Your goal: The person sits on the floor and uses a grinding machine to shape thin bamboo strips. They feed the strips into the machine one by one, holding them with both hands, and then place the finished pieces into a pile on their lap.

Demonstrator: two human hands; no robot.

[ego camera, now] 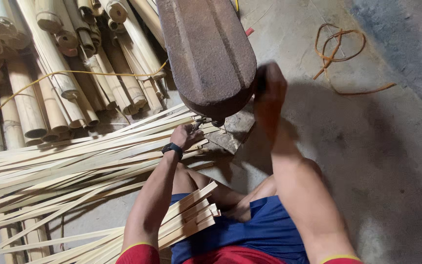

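left hand (187, 135) fingers closed on a small metal part under the rusty machine head (206, 54), right hand (269, 88) gripping its right edge, split bamboo strips (74, 161) left on the floor

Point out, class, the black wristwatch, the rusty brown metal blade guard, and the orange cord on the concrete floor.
Black wristwatch (172, 148): head view, on its strap at the left wrist.
Rusty brown metal blade guard (206, 49): head view, middle of its broad face.
Orange cord (329, 57): head view, where its loops knot together.
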